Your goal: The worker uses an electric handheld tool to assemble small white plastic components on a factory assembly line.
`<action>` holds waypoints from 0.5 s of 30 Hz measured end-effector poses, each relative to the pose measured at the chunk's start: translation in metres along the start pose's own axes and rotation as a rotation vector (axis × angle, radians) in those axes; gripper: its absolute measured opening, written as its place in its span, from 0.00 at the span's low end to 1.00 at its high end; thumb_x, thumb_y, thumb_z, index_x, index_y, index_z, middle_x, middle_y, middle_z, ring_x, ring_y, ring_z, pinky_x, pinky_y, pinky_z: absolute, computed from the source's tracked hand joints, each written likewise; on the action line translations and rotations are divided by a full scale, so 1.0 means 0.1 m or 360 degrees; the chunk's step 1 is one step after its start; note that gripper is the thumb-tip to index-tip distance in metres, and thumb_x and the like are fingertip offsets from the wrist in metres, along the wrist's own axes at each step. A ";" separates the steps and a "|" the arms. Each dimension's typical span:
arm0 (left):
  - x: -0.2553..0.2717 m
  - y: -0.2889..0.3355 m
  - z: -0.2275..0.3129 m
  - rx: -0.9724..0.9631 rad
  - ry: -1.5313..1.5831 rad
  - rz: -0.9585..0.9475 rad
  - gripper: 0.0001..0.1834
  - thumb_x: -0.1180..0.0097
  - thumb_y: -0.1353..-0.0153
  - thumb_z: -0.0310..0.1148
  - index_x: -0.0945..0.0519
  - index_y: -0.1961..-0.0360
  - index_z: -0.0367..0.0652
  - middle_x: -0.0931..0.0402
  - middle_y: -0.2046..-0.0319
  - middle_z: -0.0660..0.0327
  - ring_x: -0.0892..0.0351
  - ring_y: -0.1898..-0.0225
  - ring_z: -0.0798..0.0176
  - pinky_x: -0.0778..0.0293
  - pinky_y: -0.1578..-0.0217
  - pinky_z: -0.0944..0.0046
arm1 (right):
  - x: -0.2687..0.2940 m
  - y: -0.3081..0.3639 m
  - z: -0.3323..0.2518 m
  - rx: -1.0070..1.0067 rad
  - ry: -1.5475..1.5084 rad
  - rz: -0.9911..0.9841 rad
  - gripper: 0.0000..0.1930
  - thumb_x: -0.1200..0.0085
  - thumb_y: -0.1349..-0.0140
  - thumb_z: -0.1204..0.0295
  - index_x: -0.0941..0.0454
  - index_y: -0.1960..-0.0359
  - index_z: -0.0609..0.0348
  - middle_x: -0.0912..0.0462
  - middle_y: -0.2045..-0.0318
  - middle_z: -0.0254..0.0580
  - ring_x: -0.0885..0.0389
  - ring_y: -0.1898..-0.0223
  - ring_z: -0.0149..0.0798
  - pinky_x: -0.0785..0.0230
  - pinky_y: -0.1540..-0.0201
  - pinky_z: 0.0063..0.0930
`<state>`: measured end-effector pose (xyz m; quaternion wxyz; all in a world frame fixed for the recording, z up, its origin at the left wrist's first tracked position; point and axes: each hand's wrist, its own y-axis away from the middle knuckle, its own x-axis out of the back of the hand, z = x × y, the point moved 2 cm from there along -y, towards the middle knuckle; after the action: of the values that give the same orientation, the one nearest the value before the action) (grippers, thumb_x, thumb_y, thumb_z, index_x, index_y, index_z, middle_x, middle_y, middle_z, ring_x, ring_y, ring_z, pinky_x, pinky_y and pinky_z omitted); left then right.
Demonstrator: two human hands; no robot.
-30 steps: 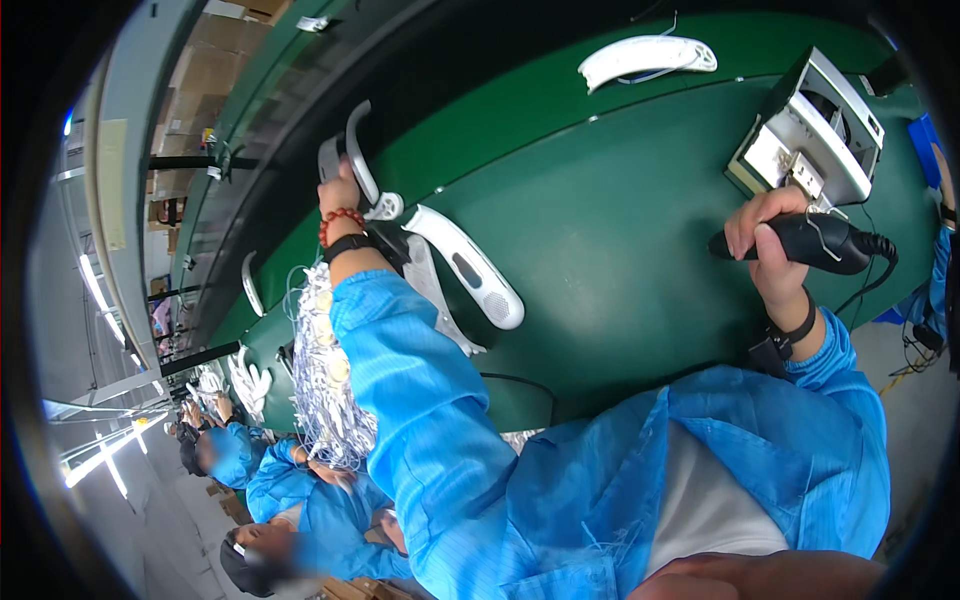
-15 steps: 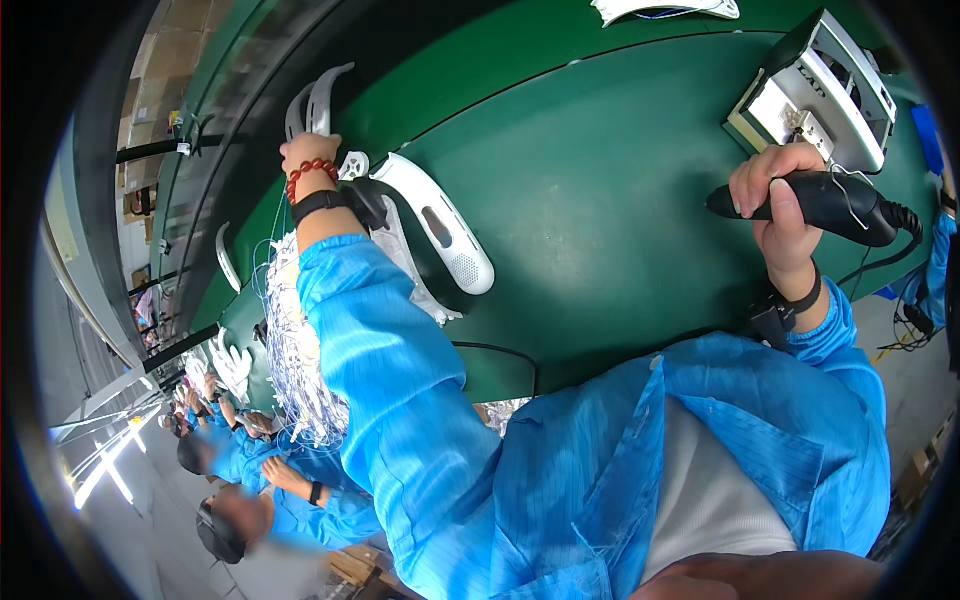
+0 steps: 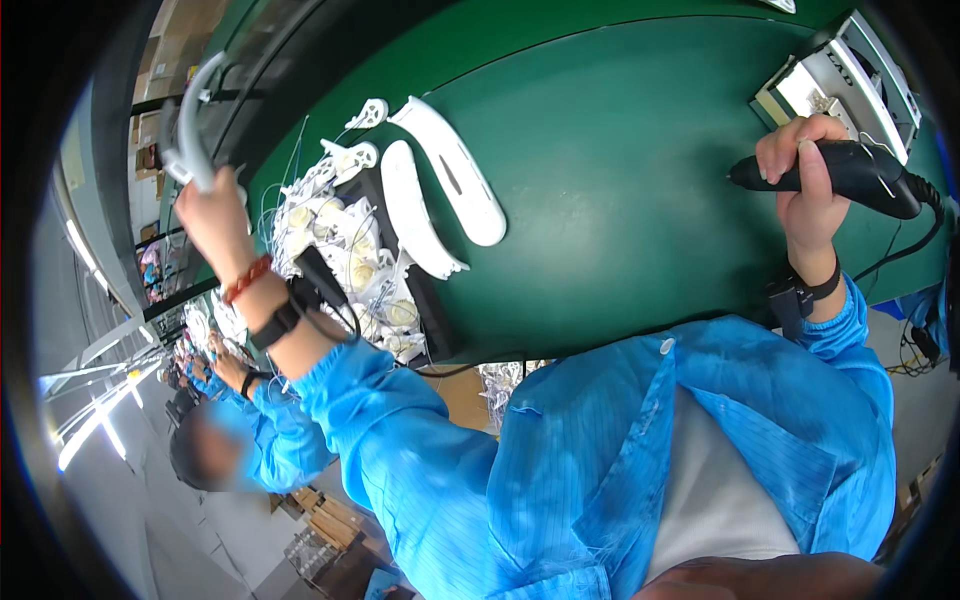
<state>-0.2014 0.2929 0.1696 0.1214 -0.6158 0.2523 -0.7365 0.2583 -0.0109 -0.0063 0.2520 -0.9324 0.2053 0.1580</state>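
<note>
My left hand [image 3: 215,220] is raised over the far left side of the table. It grips white curved plastic shells [image 3: 190,125], slightly blurred; how many I cannot tell. At the right, my right hand [image 3: 808,180] is wrapped round a black electric screwdriver [image 3: 865,180], its tip pointing left and a coiled cord trailing from its rear. Between the hands, a long white curved shell with a slot [image 3: 472,205] lies on the green table. Beside it rests a second white curved shell [image 3: 408,205], nearer the pile of parts.
A dark tray [image 3: 432,315] left of the shells holds a heap of white parts with thin wires [image 3: 350,255]. A white-and-black screw feeder box [image 3: 850,85] stands behind my right hand on the green table [image 3: 620,180]. Another person in blue [image 3: 290,440] works at the left.
My left hand has swung left and toward me, carrying the white shells off the table. The two shells and the wired heap show more fully. My right hand still grips the screwdriver.
</note>
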 end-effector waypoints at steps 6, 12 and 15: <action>1.18 0.73 -0.16 -0.0161 -0.0696 0.0093 0.16 0.43 0.42 0.36 0.19 0.60 0.31 0.23 0.54 0.40 0.25 0.49 0.38 0.30 0.46 0.47 | 0.08 0.01 0.00 -0.0070 -0.0059 0.0085 0.03 0.53 0.32 0.77 0.31 0.61 0.64 0.27 0.75 0.42 0.30 0.76 0.33 0.32 0.69 0.31; 1.10 1.52 -0.57 -0.0073 -0.0995 -0.0525 0.16 0.43 0.45 0.34 0.18 0.60 0.31 0.23 0.57 0.38 0.23 0.53 0.36 0.26 0.50 0.45 | 0.04 0.02 -0.02 -0.0061 -0.0035 0.0058 0.03 0.53 0.31 0.77 0.31 0.61 0.64 0.26 0.75 0.42 0.30 0.76 0.32 0.32 0.68 0.32; 0.75 1.87 -0.65 0.0140 -0.0901 -0.0820 0.18 0.43 0.45 0.34 0.17 0.59 0.31 0.23 0.57 0.38 0.22 0.54 0.39 0.26 0.49 0.46 | 0.02 0.01 0.00 -0.0059 -0.0044 0.0044 0.03 0.52 0.31 0.77 0.30 0.61 0.64 0.26 0.75 0.41 0.29 0.76 0.32 0.32 0.67 0.33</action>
<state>-0.3053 0.1135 0.1281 0.0235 -0.8322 0.0141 -0.5538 0.2602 -0.0123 -0.0072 0.2352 -0.9317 0.2117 0.1782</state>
